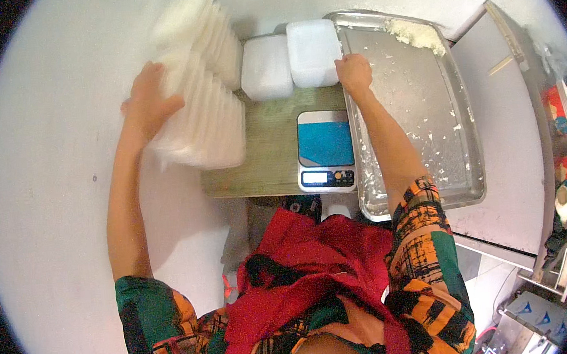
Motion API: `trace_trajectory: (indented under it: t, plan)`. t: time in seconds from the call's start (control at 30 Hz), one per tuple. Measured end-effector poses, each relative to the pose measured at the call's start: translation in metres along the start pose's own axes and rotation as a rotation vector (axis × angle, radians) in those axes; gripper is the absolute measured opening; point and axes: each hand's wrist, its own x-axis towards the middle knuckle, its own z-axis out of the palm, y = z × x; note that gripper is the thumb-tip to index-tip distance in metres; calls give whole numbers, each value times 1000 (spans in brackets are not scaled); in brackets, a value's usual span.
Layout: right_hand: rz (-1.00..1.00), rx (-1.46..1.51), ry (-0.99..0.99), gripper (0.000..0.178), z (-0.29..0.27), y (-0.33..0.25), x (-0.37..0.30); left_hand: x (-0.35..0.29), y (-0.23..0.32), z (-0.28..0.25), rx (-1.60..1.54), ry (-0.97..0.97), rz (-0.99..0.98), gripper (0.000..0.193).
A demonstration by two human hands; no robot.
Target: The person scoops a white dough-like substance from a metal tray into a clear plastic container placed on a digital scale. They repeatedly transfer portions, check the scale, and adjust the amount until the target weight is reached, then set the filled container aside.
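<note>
On the left, a tall leaning stack of white plastic containers [205,110] looks blurred. My left hand [148,101] lies against its outer side with thumb and fingers spread. Two shorter piles of white containers stand at the back of the table: one in the middle [265,68] and one beside the metal tray [314,53]. My right hand [355,73] is closed at the near right edge of the pile by the tray, its fingertips partly hidden. A kitchen scale [325,150] with a blue top and lit display sits in front of these piles.
The large metal tray [412,120] at right holds white crumbs and a crumbly white heap [417,36] in its far corner. The greenish wooden table [268,128] meets a white wall at left. A white cabinet [495,160] stands right of the tray.
</note>
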Motion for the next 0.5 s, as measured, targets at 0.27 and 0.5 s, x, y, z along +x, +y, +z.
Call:
trace_trajectory:
  t: [0.27,0.5]
  plan:
    - [112,50,56,18,-11,-14,-2,-25,41,-27,-347,392,244,70]
    - [131,190,180,21,-21,-20,-5,-53,101,-42,-2007,-42,54,42]
